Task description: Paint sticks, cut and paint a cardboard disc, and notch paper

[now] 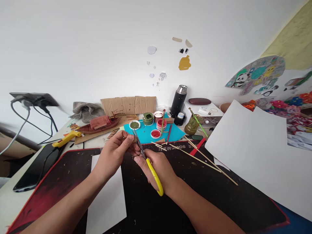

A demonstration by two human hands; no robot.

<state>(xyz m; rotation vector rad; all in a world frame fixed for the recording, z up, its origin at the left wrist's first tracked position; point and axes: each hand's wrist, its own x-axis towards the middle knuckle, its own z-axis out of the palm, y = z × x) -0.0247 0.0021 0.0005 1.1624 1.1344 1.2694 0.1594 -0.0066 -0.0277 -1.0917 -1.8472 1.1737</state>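
Note:
My right hand (pixel 159 167) is closed round a pair of scissors (pixel 153 175) with yellow handles. The metal blades point up and away and stand slightly apart beside my left fingertips. My left hand (pixel 114 151) pinches a small brownish piece (pixel 135 139), which looks like cardboard and is mostly covered by the fingers. Both hands are raised over the black desk mat (pixel 143 211). Below my left forearm lies a white sheet of paper (pixel 107 201).
Behind my hands, paint jars (pixel 148 119) and brushes sit on blue paper (pixel 176 131). At left are a red model boat (pixel 101 125), a yellow glue gun (pixel 67 138) and a phone (pixel 34 170). Thin sticks (pixel 202 159), a black thermos (pixel 178 101) and white sheets (pixel 248 152) are at right.

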